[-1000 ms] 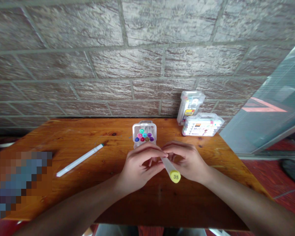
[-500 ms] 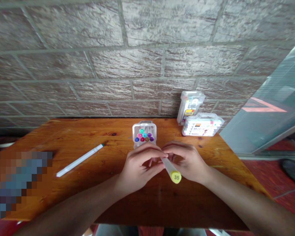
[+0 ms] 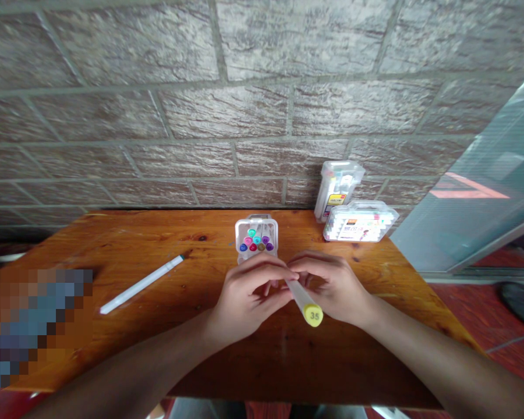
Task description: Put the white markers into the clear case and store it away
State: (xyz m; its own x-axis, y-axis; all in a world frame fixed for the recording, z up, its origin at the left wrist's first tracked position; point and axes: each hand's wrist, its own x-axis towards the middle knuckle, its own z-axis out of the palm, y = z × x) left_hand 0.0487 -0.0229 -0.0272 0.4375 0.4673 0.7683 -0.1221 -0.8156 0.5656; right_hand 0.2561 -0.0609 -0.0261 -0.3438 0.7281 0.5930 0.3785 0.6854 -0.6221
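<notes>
A white marker (image 3: 299, 294) with a yellow end numbered 35 is held between my two hands, its yellow end pointing toward me. My left hand (image 3: 255, 294) pinches it with thumb and fingers. My right hand (image 3: 332, 285) meets it from the other side with curled fingers; the marker's far end is hidden by the hands. Just beyond my left hand stands an open clear plastic case (image 3: 276, 227) with several markers in it, their blue, red, pink, teal, brown and purple ends facing me.
A white marker (image 3: 142, 285) with a dark green tip lies on the wooden table (image 3: 157, 233) at left. At the back right, an upright clear marker case (image 3: 338, 189) stands behind a wider handled case (image 3: 360, 222). A brick wall (image 3: 253, 110) borders the far edge. Something pixelated covers the left edge.
The marker's yellow end has shifted very slightly toward me. Both hands keep their places, and the cases and loose marker have not moved.
</notes>
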